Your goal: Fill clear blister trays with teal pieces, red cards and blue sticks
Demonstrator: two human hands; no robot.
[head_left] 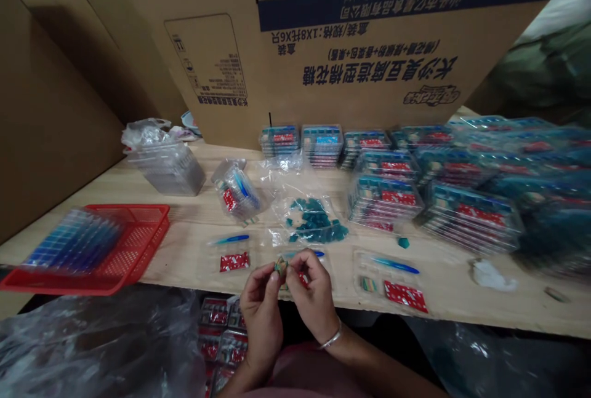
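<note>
My left hand (262, 309) and my right hand (314, 299) meet above the table's front edge. Their fingertips pinch a small green-and-tan piece (280, 265), too small to name surely. Partly hidden behind my right hand is a clear tray with a blue pen-like stick (318, 254) and a red packet (303, 278). To the left, another tray bears a red spotted packet (234, 261) and a blue stick (231, 239). A tray on the right holds a red packet (406, 296), a blue stick (396, 264) and a small striped block (368, 284). Dark teal pieces (316, 221) lie on clear plastic beyond.
Filled clear packs (385, 198) stand in stacks along the back and right. A red basket (152, 235) holds blue sticks on the left, near stacked empty trays (173, 170). A large cardboard box (277, 78) walls off the back. Crumpled white tissue (493, 276) lies at right.
</note>
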